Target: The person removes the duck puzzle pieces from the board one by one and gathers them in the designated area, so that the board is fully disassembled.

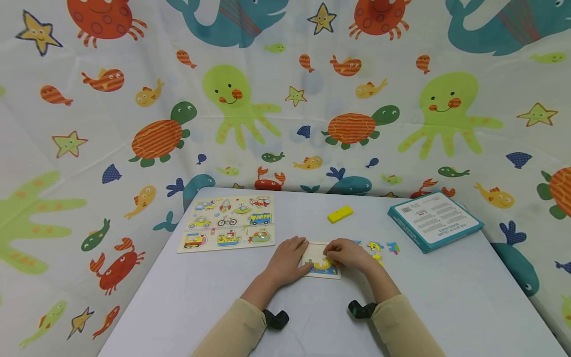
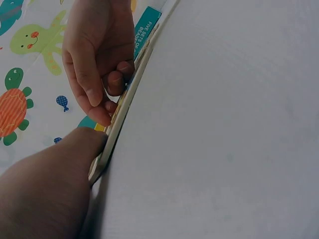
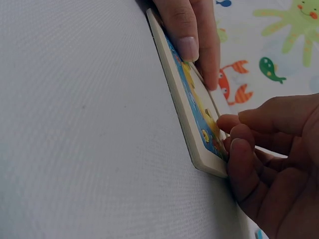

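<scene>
The small puzzle board (image 1: 314, 253) is seen flat on the white table (image 1: 178, 312), between the two hands; its left side is pinned by the left hand (image 1: 289, 261), fingers laid out, nothing clasped; over its right side the fingers of the right hand (image 1: 350, 254) are curled, though whether a piece is pinched cannot be told; the frame is best kept braced, each piece aligned and pressed level; loose pieces (image 1: 393, 248) are spread nearby.

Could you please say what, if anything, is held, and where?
The left hand rests its thumb on the puzzle board at its left side; whether the right hand pinches anything cannot be told.
</scene>
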Action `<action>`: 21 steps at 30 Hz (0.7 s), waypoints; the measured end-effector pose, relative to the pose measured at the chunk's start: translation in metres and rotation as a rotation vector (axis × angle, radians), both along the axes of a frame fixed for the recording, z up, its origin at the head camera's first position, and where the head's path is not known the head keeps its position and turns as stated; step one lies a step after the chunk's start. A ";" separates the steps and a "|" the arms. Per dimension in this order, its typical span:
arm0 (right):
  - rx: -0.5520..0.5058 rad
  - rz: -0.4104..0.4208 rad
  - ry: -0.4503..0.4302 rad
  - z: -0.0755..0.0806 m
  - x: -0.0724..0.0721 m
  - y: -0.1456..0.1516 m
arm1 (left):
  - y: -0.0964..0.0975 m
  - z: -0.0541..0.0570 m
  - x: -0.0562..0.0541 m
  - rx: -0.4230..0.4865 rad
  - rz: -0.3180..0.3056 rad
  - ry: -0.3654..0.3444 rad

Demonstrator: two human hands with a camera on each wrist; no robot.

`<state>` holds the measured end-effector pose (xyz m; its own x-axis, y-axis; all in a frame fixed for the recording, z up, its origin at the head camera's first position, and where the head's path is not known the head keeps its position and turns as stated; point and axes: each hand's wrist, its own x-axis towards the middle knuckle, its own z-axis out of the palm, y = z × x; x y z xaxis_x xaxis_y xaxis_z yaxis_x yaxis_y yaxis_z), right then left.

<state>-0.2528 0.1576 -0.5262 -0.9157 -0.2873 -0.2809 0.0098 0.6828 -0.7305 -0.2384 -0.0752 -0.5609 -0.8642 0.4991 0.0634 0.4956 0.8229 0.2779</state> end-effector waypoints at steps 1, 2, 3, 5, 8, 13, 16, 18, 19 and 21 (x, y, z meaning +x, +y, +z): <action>0.003 -0.001 0.000 0.001 0.001 -0.001 | 0.000 0.000 0.000 0.001 0.000 0.001; 0.005 -0.004 -0.003 0.002 0.001 -0.001 | 0.000 0.000 0.000 0.001 0.001 0.002; 0.005 -0.006 -0.006 0.003 0.001 -0.001 | 0.000 0.001 0.001 0.001 0.000 0.003; 0.008 -0.011 -0.010 0.004 0.002 -0.002 | -0.001 0.001 0.001 0.001 -0.001 0.005; 0.015 -0.018 -0.014 0.005 0.002 -0.003 | -0.001 0.002 0.001 0.003 -0.001 0.006; 0.020 -0.020 -0.018 0.007 0.001 -0.004 | -0.001 0.002 0.000 0.004 0.002 0.004; 0.025 -0.021 -0.019 0.007 0.001 -0.005 | -0.001 0.002 0.001 -0.001 0.002 0.000; 0.023 -0.027 -0.023 0.007 0.001 -0.005 | -0.001 0.003 0.001 -0.002 0.000 -0.002; 0.023 -0.030 -0.023 0.007 0.001 -0.006 | -0.001 0.003 0.001 -0.002 -0.001 -0.003; 0.023 -0.036 -0.023 0.008 0.002 -0.006 | -0.001 0.004 0.001 -0.001 -0.003 -0.004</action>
<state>-0.2508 0.1518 -0.5183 -0.9187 -0.2474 -0.3078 0.0513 0.6982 -0.7141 -0.2374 -0.0761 -0.5569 -0.8631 0.5014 0.0597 0.4967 0.8218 0.2791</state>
